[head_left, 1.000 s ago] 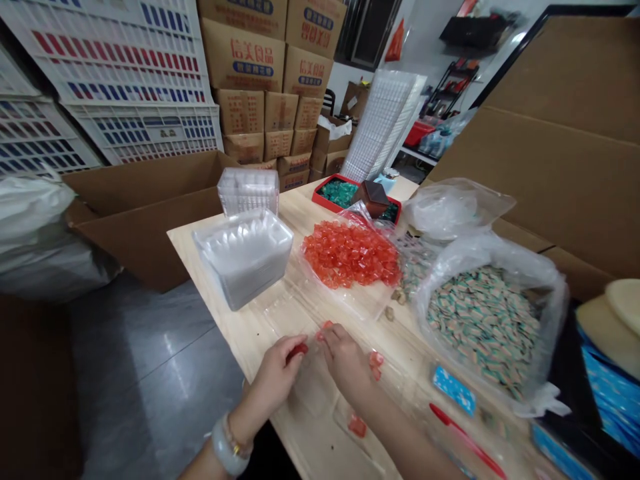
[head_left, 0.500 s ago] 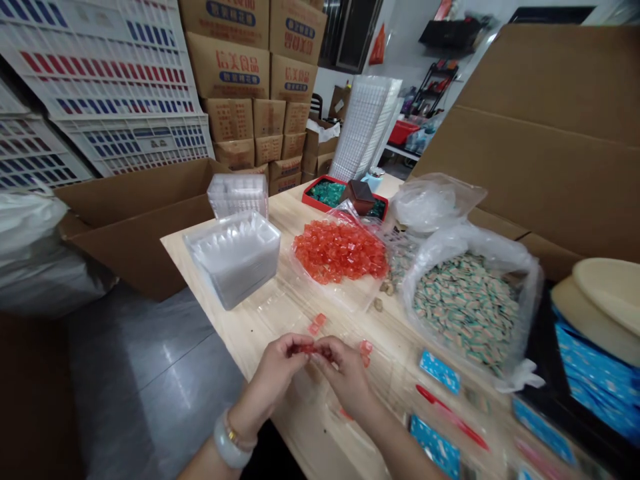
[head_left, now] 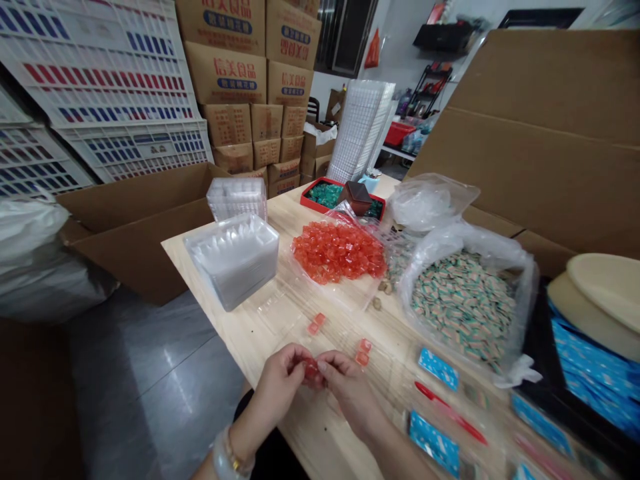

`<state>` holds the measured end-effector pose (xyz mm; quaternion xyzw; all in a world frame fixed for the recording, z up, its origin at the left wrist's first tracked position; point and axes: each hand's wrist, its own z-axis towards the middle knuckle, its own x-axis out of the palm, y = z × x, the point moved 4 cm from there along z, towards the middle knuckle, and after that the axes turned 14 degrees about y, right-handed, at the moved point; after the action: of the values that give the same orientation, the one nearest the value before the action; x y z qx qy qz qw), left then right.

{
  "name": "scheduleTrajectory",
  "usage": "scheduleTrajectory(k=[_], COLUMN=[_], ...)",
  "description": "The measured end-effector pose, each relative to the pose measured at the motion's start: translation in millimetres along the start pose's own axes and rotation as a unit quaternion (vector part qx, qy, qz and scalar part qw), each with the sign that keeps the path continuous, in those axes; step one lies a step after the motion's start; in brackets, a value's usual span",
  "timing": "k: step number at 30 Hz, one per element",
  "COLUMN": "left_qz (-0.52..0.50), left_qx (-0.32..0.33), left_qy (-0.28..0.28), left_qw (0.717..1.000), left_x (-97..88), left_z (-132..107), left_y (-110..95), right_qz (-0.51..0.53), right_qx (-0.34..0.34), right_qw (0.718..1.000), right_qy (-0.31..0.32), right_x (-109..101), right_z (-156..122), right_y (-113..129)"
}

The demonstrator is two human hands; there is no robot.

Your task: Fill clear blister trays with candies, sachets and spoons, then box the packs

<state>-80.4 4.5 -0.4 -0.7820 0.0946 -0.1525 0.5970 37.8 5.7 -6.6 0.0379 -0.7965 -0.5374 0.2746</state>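
Between my two hands, above the near part of the wooden table [head_left: 330,440], are small red translucent pieces [head_left: 313,373]. My left hand [head_left: 280,381] pinches them from the left with thumb and fingers. From the right, the thumb and fingertips of my right hand [head_left: 350,390] close on the same pieces. How many there are I cannot tell. Just beyond my hands, a red pair [head_left: 316,324] lies among clear, thin plastic. Another red pair [head_left: 363,352] lies to the right. A large pile of similar red pieces [head_left: 340,253] rests on a clear bag farther back.
Stacked clear plastic trays [head_left: 235,267] stand at the table's left edge. On the right are a bag of green-and-beige pieces [head_left: 463,307], a red pen-like object [head_left: 450,413] and blue packets [head_left: 434,443]. A red tray [head_left: 305,198] holds green pieces at the back, beside a brown box [head_left: 356,197].
My hands have come slightly lower and turned, and more of the red pieces shows between my fingertips. The things on the table lie as before.
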Motion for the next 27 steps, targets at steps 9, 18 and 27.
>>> scheduleTrajectory(k=[9,18,27], left_qz=[0.241,0.349,0.393], left_qx=[0.083,0.071,0.046], left_qy=[-0.023,-0.017,-0.024], left_qw=[0.967,0.934,0.918], left_x=[-4.2,-15.7,-17.3], left_z=[-6,-5,6], left_y=[-20,-23,6], right_qz=[0.033,-0.325,-0.693], right_qx=[0.040,-0.078,-0.106], right_qw=[0.999,0.941,0.713], right_qy=[-0.016,-0.059,-0.027], right_x=[4,-3,14], right_z=[0,10,44], right_y=[7,23,4])
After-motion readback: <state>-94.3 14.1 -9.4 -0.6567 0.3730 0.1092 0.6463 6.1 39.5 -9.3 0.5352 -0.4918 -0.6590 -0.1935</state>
